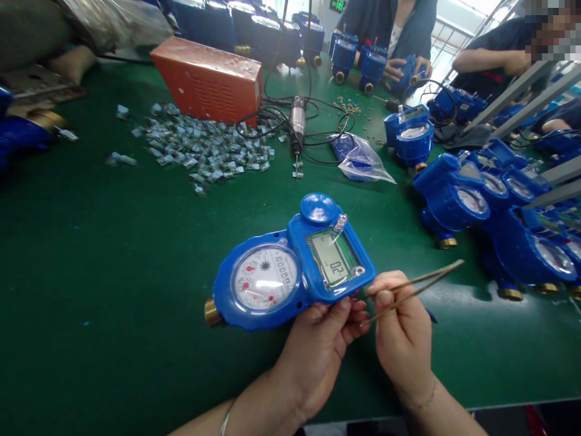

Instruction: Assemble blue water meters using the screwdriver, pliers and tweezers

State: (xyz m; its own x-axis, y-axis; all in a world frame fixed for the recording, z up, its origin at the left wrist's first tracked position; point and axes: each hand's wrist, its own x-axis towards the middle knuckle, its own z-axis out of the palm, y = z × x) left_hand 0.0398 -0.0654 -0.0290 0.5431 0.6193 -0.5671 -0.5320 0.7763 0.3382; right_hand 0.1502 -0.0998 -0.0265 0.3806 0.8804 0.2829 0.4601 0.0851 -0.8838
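Observation:
A blue water meter (258, 284) lies tilted in front of me, with a round dial, a lit-up digital display (330, 257) and a raised round lid (318, 209). My left hand (320, 345) is closed at the meter's lower edge, thumb and fingers bunched there; what lies between the fingertips is partly hidden. My right hand (403, 333) grips thin brownish tweezers (426, 278), their joined end pointing up right and their prongs toward the left fingers. A little red shows by the meter's edge near the fingertips.
An orange metal box (209, 79) stands behind a pile of small clear-and-blue parts (204, 145). An electric screwdriver (298, 124) with a cable lies beside a plastic bag (363, 158). More blue meters (454, 194) crowd the right. Co-workers' hands (399, 69) are at the back.

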